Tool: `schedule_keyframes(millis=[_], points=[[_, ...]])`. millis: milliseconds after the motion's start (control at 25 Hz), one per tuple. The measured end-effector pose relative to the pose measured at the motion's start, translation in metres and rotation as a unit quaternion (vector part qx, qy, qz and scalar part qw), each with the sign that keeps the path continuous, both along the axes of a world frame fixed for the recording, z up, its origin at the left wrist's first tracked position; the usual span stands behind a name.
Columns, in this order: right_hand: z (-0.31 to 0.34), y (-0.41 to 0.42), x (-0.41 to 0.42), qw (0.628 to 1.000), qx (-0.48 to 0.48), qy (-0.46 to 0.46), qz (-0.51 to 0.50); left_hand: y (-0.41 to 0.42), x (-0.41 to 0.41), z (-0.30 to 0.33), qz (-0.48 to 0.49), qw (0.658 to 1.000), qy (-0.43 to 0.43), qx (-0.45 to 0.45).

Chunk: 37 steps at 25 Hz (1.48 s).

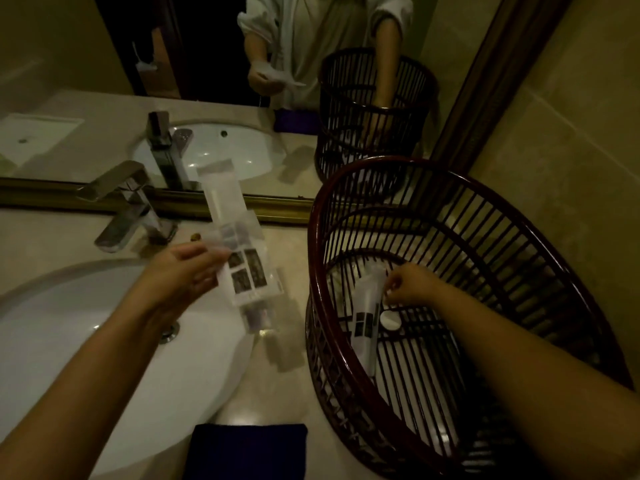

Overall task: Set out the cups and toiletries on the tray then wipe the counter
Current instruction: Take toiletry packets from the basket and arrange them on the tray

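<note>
Left hand (187,275) holds a fan of clear toiletry packets (239,258) above the table (284,393), grip clamped on them, between sink (104,341) and basket (346,382) | Right hand (408,284) reaches inside the dark slatted basket, fingers pinched on a white packet (367,306) beside a round white lid (390,320) | Dark cloth (249,448) lies at the table's near edge.

A single head-worn wide-angle camera looks steeply down and forward, close over the surface (284,386). Both forearms reach in from the lower edge. The mirror (214,64) along the top faces the camera. No second view exists.
</note>
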State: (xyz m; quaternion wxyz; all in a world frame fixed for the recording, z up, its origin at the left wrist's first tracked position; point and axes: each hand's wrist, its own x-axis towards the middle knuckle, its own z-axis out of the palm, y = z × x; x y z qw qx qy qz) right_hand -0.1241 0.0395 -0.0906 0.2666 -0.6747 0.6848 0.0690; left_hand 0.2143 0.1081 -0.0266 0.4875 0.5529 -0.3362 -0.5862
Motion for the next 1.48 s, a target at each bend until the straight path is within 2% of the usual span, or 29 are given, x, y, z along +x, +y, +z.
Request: schedule_keyframes(millis=[120, 320, 440, 520, 560, 640, 720, 840, 920, 1000, 1080, 1280, 1480], points=[[-0.031, 0.002, 0.0, 0.998, 0.034, 0.058, 0.019, 0.001, 0.003, -0.017, 0.0, 1.0, 0.005, 0.01], [-0.049, 0.005, -0.005, 0.999, 0.005, 0.031, 0.007, 0.002, 0.006, -0.036, 0.003, 1.0, 0.006, 0.022], [-0.047, 0.008, -0.009, 0.999, 0.018, -0.031, -0.008, 0.003, 0.004, -0.04, 0.001, 0.999, 0.021, 0.027], [-0.036, 0.008, -0.012, 0.993, 0.037, -0.093, -0.069, 0.004, 0.002, -0.041, -0.003, 0.999, 0.028, 0.027], [-0.029, 0.006, -0.012, 0.982, 0.037, -0.142, -0.118, 0.004, 0.0, -0.041, -0.004, 0.999, 0.031, 0.027], [-0.018, 0.002, -0.006, 0.939, 0.01, -0.258, -0.229, 0.006, -0.001, -0.041, -0.003, 0.999, 0.033, 0.029], [-0.016, 0.0, 0.007, 0.905, -0.002, -0.3, -0.302, 0.008, -0.004, -0.042, -0.003, 0.999, 0.036, 0.033], [-0.026, 0.003, 0.026, 0.887, 0.045, -0.298, -0.35, 0.011, -0.008, -0.043, -0.01, 0.999, 0.04, 0.035], [-0.032, 0.004, 0.032, 0.89, 0.057, -0.272, -0.362, 0.012, -0.007, -0.044, -0.001, 0.998, 0.042, 0.037], [-0.039, 0.006, 0.033, 0.895, 0.033, -0.227, -0.382, 0.014, -0.004, -0.046, 0.014, 0.998, 0.043, 0.043], [-0.046, 0.01, 0.036, 0.889, 0.003, -0.245, -0.386, 0.016, -0.001, -0.048, 0.026, 0.998, 0.04, 0.047], [-0.046, 0.015, 0.041, 0.904, -0.045, -0.247, -0.348, 0.02, 0.0, -0.047, 0.034, 0.997, 0.038, 0.055], [-0.03, 0.014, 0.037, 0.901, 0.04, -0.282, -0.326, 0.025, 0.002, -0.042, 0.028, 0.998, 0.038, 0.052]])
